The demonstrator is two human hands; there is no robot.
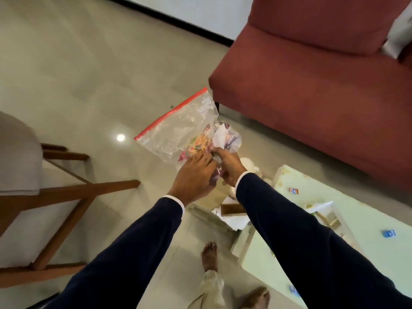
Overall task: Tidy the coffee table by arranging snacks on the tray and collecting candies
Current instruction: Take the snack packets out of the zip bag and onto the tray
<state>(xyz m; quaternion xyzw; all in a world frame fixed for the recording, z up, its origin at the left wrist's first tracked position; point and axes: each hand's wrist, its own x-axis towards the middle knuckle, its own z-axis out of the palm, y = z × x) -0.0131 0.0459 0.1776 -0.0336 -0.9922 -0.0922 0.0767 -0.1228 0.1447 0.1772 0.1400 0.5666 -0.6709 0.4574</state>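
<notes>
While both arms in dark sleeves are stretched forward, a clear zip bag with a red seal strip is held up in the air above the tiled floor, left of the red sofa. The left hand is curled in a grip on the bag's lower edge, where a cluster of colourful candies is bunched inside. The right hand is closed in a grip on a second, crumpled clear bag just beside the first; its contents cannot be made out.

A pale green worktop is seen at lower right, its near corner below the right forearm. Three small loose candies are counted on it: one orange, one blue, one blue at the front edge. A wooden tray is partly hidden behind the right sleeve at the worktop's far edge.

Wide open floor is left between the sofa and one wooden chair at the left. Two bare feet are seen on the floor beside the worktop's edge.
</notes>
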